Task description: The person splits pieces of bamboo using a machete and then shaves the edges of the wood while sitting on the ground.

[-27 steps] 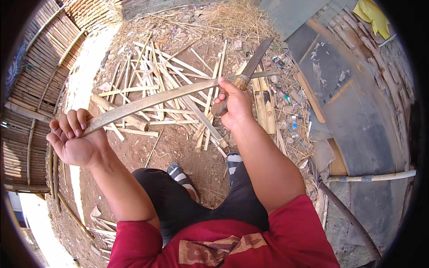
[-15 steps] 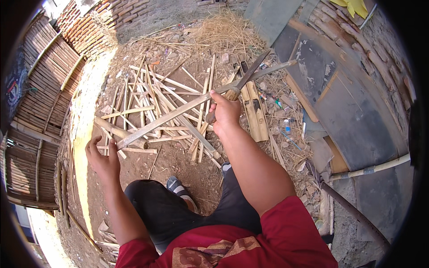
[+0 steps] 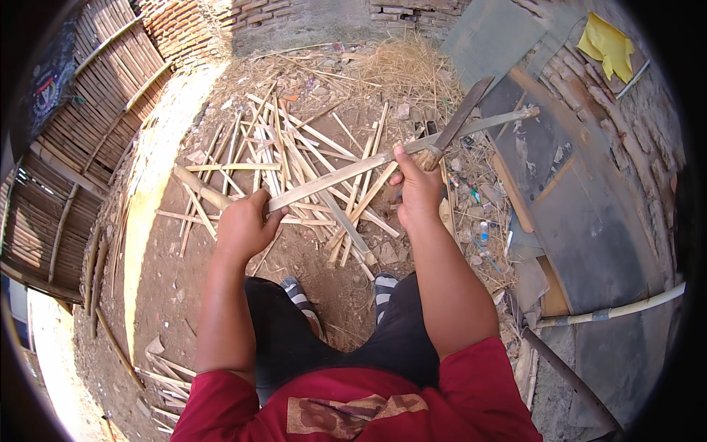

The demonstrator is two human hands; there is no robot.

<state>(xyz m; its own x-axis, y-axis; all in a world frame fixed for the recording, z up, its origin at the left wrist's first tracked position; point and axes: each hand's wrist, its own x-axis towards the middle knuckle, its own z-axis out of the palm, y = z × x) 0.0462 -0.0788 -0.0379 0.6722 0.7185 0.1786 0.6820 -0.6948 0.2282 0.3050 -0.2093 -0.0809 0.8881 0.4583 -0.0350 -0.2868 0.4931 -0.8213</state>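
Gripping the near end now, the left hand [image 3: 247, 225] has gone from fingers spread and lifted off to curled palm-down, thumb and fingers pinching the long pale strip [image 3: 331, 177]; the very tip is hidden under it. It also sits closer to the right hand [image 3: 418, 188] than half a second ago. That puts the strip back in a two-handed hold, so it's probably steadier and easier to aim or slide. Right hand is closed, fingers wrapped round the handle of the knife [image 3: 464, 114], thumb lying along the strip, so it has both at once. Blade points up and right, crossing the strip just past the knuckles; can't tell if the two touch there. Strip runs slantwise from left hand up to right, far end well beyond the right hand, over the edge of the dark panels [image 3: 611, 236] in view. Both forearms reach forward from the lower edge, left one nearly straight up, right one leaning inward, elbows apart. Below the strip, a loose heap of split pieces [image 3: 283, 140] lies on the dirt, with a thicker round pole [image 3: 202, 190] at its left side. Farther out: dry straw [image 3: 409, 70] behind the heap, a yellow cloth-like piece [image 3: 607, 46] upper right.
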